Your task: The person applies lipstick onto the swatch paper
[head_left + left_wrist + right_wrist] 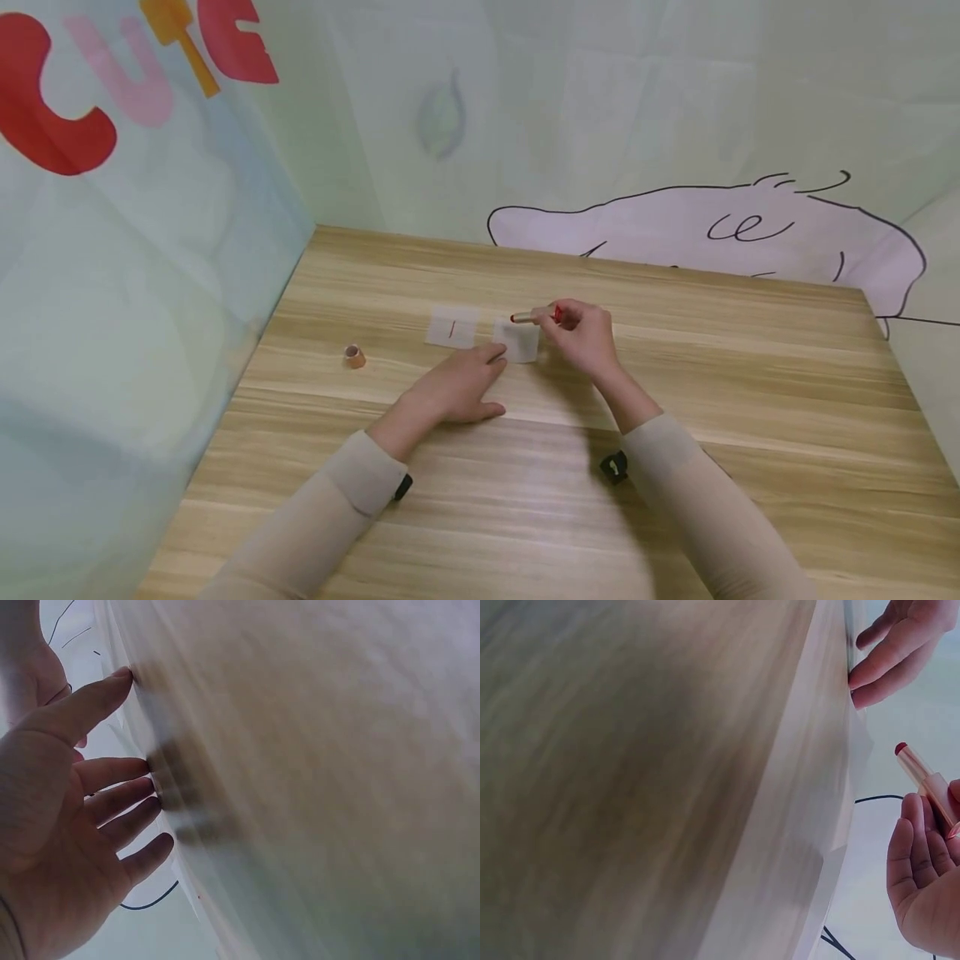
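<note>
In my right hand (587, 335) I hold a lipstick (531, 317) between thumb and fingers, its red tip pointing left over a white paper square (519, 343). The right wrist view shows the gold tube of the lipstick (924, 774) lifted off the table. My left hand (463, 385) lies palm down, its fingertips touching the lower left edge of that square. Its fingers look straight and spread in the left wrist view. Just left is a second white paper square (452, 327) bearing a short red line.
A small round cap (355, 357), coppery outside, stands on the wooden table (337, 442) at the left. Dark wrist-worn pieces (614, 467) show below the sleeves. Printed fabric walls (600, 108) rise behind the table and at its left.
</note>
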Tool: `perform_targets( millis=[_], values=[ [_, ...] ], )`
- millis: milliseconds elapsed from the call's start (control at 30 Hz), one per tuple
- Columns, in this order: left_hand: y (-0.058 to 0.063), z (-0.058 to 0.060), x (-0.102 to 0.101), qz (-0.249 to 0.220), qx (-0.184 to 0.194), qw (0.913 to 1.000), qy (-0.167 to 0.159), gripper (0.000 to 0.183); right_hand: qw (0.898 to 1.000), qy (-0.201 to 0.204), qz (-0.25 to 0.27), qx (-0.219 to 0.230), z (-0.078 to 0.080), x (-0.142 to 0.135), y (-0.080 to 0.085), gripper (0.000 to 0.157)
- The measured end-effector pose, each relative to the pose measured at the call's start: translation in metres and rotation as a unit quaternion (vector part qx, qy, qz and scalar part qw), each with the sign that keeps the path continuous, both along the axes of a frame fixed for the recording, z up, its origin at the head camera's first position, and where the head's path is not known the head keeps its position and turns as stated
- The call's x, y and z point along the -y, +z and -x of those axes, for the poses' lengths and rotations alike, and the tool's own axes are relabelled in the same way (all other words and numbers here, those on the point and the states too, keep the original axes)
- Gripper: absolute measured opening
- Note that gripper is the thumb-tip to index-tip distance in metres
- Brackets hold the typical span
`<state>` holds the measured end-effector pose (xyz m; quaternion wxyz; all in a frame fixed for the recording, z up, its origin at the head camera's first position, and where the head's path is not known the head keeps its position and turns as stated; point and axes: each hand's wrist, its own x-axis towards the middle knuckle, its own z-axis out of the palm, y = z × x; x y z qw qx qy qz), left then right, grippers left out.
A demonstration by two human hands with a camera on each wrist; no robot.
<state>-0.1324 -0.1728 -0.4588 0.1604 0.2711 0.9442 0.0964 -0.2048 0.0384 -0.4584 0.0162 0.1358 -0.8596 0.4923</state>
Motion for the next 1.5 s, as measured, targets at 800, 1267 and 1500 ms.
perform_targets(
  millis=[800,1267,1500],
  values=[
    [0.0015,-0.0003,-0.0001,-0.011,-0.006,0.9999,-0.004,0.076,0.997,0.031,-0.069,-0.014,0.0025,-0.0001,-0.0071,0.02],
    [0.0018,0.0006,0.0001,-0.012,-0.011,0.9998,-0.009,0.076,0.995,0.039,-0.086,-0.028,0.0045,0.0007,-0.0066,0.018],
    [0.0033,-0.0011,0.0012,-0.008,-0.005,0.9999,-0.005,0.076,0.994,0.056,-0.088,-0.033,0.0031,0.0017,-0.0067,0.014]
  ],
)
